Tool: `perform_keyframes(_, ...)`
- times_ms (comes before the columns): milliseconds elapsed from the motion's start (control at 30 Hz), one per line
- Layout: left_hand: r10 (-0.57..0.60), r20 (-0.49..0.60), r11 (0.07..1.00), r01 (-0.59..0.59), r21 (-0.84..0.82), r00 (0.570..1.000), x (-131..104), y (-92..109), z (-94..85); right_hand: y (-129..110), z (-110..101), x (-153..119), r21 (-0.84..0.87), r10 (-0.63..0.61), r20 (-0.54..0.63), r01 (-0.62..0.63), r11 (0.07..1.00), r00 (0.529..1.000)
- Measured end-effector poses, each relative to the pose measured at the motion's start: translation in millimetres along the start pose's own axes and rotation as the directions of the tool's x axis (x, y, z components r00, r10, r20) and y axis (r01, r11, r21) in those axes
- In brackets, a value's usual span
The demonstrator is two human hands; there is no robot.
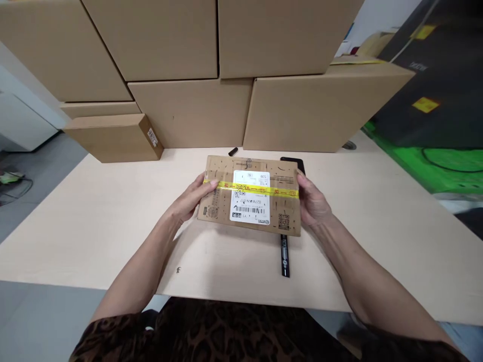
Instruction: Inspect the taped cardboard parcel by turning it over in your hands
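Observation:
Between my two hands is a flat cardboard package (222, 213) with a white shipping label (250, 203) and a yellow tape strip (269, 191) across it. My left hand (192, 198) grips its left edge, thumb on top over the tape. My right hand (314, 201) holds the right edge, its fingers partly hidden. The label's print looks upside down from here. Partly covered by the package, a black strip with white print (285, 259) lies on the table, and a black object (298, 163) shows beyond the package's far right corner.
Large cardboard boxes (188, 113) are stacked along the far side of the pale table (124, 216). A smaller box (121, 143) stands at the back left. A small black cylinder (233, 151) lies behind the package. Dark equipment (433, 90) and a green surface (415, 161) are at right.

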State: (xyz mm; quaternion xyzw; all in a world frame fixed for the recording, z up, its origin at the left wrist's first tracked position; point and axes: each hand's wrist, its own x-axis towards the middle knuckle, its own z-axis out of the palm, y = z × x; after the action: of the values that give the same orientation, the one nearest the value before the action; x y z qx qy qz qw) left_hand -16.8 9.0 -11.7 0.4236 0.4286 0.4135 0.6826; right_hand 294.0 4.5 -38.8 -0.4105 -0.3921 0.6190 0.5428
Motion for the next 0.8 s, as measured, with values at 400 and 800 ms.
perform_keyframes(400, 0.054, -0.308, 0.97, -0.124, -0.211, 0.95, 18, -4, -2.7, -16, -48, -26, -0.86, -0.271, 0.243, 0.336, 0.384, 0.931)
perform_keyframes(800, -0.026, -0.477, 0.983, -0.063, -0.17, 0.879, 11, 1, 14.8, 2, -62, -90, -0.637, 0.114, 0.738, 0.742, -0.207, 0.665)
